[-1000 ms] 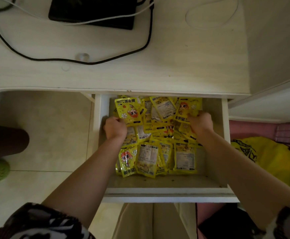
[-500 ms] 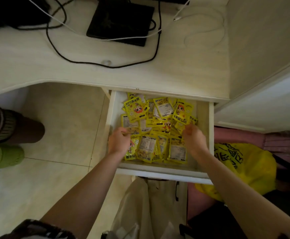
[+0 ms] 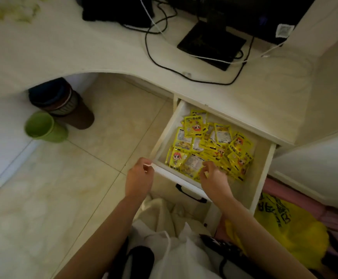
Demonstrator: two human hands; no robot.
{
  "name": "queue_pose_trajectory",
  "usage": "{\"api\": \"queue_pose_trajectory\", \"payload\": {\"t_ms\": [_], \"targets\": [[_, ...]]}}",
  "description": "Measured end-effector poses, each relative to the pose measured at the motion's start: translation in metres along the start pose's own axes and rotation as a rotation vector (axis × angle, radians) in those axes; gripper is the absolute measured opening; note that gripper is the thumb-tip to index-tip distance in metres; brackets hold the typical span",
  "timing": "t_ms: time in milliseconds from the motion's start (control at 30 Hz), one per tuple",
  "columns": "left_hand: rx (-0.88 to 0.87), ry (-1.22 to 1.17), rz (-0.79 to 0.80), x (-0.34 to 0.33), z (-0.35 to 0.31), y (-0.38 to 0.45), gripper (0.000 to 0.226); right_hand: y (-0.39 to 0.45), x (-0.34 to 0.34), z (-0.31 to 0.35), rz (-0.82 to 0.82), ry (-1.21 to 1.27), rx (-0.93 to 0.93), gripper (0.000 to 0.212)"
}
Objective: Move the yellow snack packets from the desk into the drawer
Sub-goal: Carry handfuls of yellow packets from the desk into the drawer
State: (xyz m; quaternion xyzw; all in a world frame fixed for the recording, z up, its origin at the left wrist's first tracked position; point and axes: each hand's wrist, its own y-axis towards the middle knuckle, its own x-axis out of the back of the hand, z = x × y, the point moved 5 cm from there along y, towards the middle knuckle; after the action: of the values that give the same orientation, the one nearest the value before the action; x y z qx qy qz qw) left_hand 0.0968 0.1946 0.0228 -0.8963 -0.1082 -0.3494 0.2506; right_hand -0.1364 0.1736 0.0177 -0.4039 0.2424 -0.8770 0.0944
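Note:
A white drawer (image 3: 261,164) stands pulled out under the desk (image 3: 67,47), with several yellow snack packets (image 3: 210,146) heaped inside. My left hand (image 3: 140,178) hovers at the drawer's front left corner, fingers loosely curled and holding nothing. Over the drawer's front edge my right hand (image 3: 214,179) floats just above the nearest packets, fingers spread and empty. More blurred yellow packets (image 3: 9,10) lie on the desk's far left corner.
A black monitor base (image 3: 212,45) and cables (image 3: 164,63) sit on the desk. Brown bin (image 3: 67,105) and green cup (image 3: 43,127) stand on the tiled floor. A black handle (image 3: 190,193) is on the drawer front. White bag (image 3: 174,234) and yellow bag (image 3: 284,228) lie below.
Both hands have drawn back out of the packet heap to the drawer's front edge and let go. The view has swung left, showing more desk and floor.

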Motion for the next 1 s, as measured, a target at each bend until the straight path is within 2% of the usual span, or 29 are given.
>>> {"api": "queue_pose_trajectory", "payload": {"t_ms": [200,367,800,1000], "targets": [[0.126,-0.008,-0.092,0.047,0.046,-0.007,0.021,0.0,-0.038,0.057,0.134,-0.177,0.143,0.034],[0.169,0.009,-0.176,0.093,0.083,0.004,0.02,0.011,-0.074,0.113,0.182,-0.281,0.26,0.028],[0.21,0.135,-0.258,0.238,0.18,0.083,0.024,0.053,-0.186,0.295,0.29,-0.354,0.399,0.037],[0.219,0.154,-0.274,0.29,0.204,0.132,0.023,0.075,-0.212,0.37,0.286,-0.349,0.466,0.039]]}}
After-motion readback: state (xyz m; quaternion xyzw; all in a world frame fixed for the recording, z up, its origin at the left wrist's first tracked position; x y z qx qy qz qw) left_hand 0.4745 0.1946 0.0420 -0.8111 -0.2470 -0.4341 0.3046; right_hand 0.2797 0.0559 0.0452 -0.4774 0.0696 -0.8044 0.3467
